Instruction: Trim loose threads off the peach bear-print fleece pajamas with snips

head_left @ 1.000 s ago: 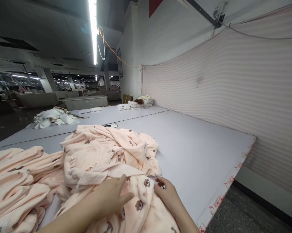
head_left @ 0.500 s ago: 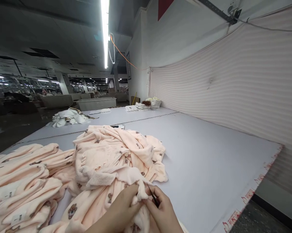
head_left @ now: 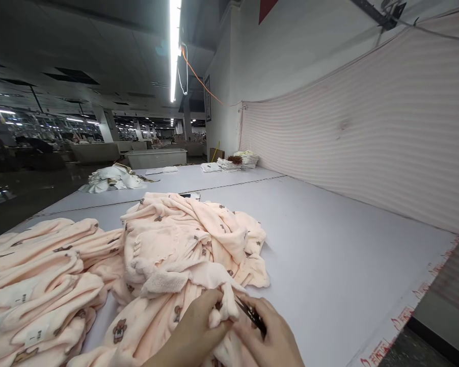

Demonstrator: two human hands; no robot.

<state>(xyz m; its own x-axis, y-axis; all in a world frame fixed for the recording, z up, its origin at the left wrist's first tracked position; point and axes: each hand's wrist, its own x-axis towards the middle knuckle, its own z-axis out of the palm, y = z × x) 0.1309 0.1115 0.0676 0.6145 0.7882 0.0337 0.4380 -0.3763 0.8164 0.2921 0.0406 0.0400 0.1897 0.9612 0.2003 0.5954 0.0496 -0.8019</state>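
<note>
A peach plush garment (head_left: 160, 244) with brown bear prints lies bunched up in front of me. My left hand (head_left: 200, 318) is closed on a gathered pale edge of it, pinched between thumb and fingers. Close beside it, my right hand (head_left: 269, 329) is closed around dark thread snips (head_left: 252, 313). Their blades point up and left toward the gathered fabric. Whether the blades touch the fabric I cannot tell. My right fingertips are close to the same bunched edge.
More peach garments (head_left: 42, 290) with white size labels lie at the left. Farther back on the pale table (head_left: 328, 255) are a heap of white fabric pieces (head_left: 112, 178) and folded stacks (head_left: 229, 164). A striped cloth (head_left: 359, 117) hangs along the right wall.
The snips have turned in my right hand and show more of their body. My left hand keeps its pinch on the garment. The whole view has shifted slightly.
</note>
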